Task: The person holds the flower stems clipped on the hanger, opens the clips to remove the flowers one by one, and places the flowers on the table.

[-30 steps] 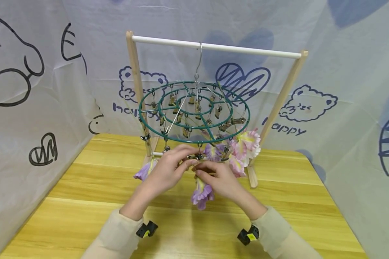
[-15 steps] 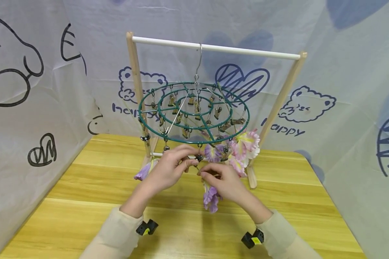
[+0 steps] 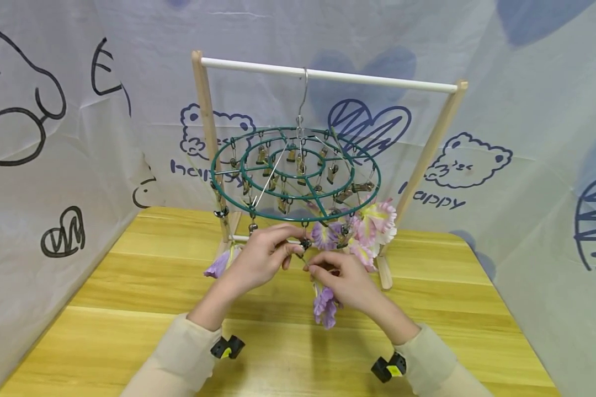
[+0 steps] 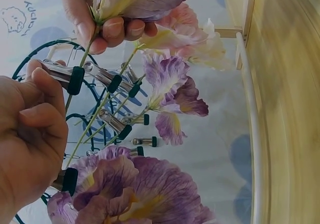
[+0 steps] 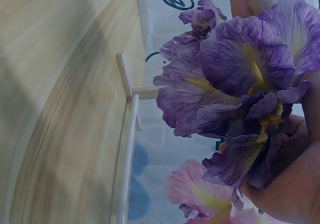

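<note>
My left hand (image 3: 258, 256) grips a metal clip (image 4: 60, 73) with dark green tips, hanging from the front of the green ring hanger (image 3: 283, 216). Just right of it, my right hand (image 3: 345, 275) pinches the thin green stem of a purple artificial iris (image 3: 325, 306), its bloom hanging down. In the left wrist view the stem (image 4: 89, 48) runs past the clip's tips; whether they bite on it I cannot tell. The purple bloom (image 5: 247, 67) fills much of the right wrist view and covers most of the right hand's fingers.
The hanger hooks over the white bar (image 3: 377, 78) of a wooden rack (image 3: 429, 149) on the wooden table (image 3: 144, 331). Pink flowers (image 3: 374, 223) and a purple one (image 3: 325, 234) hang at its right, another purple flower (image 3: 220, 263) at its left. Several clips dangle from its rings.
My right hand has moved slightly right and down with the iris, whose bloom swung right. My left hand stays at the clip, almost unmoved.
</note>
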Action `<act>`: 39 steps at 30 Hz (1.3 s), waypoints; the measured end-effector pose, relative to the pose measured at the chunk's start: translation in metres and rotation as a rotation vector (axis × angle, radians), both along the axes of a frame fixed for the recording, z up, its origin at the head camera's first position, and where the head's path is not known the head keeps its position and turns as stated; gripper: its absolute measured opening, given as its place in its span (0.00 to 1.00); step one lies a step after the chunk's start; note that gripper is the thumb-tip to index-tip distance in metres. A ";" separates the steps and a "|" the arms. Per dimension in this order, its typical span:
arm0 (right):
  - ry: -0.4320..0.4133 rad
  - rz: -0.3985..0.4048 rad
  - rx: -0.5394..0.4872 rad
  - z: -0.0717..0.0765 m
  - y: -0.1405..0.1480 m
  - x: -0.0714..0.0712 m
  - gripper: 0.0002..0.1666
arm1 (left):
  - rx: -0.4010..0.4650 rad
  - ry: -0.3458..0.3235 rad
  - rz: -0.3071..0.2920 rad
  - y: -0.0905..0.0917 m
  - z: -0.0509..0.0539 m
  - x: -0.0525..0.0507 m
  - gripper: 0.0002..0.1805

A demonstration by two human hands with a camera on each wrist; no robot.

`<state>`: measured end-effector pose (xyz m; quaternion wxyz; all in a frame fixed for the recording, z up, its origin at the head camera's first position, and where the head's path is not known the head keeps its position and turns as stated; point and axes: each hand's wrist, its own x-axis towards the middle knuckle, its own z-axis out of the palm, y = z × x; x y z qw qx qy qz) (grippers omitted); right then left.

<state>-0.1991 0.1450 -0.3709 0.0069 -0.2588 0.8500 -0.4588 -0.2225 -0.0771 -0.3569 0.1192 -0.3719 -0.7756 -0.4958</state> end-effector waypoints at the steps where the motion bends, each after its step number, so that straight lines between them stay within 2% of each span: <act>1: -0.002 0.003 -0.001 0.000 0.000 0.000 0.12 | -0.003 -0.003 0.004 0.000 0.000 0.000 0.12; 7: -0.006 0.003 0.000 0.001 0.001 0.000 0.12 | -0.019 -0.022 0.009 0.002 0.002 0.001 0.11; 16: -0.012 -0.026 0.026 0.000 -0.001 0.000 0.10 | -0.060 -0.009 0.036 0.005 0.003 0.001 0.11; 39: 0.006 -0.027 0.053 -0.007 0.001 0.003 0.08 | -0.026 -0.047 0.061 0.007 -0.001 0.001 0.11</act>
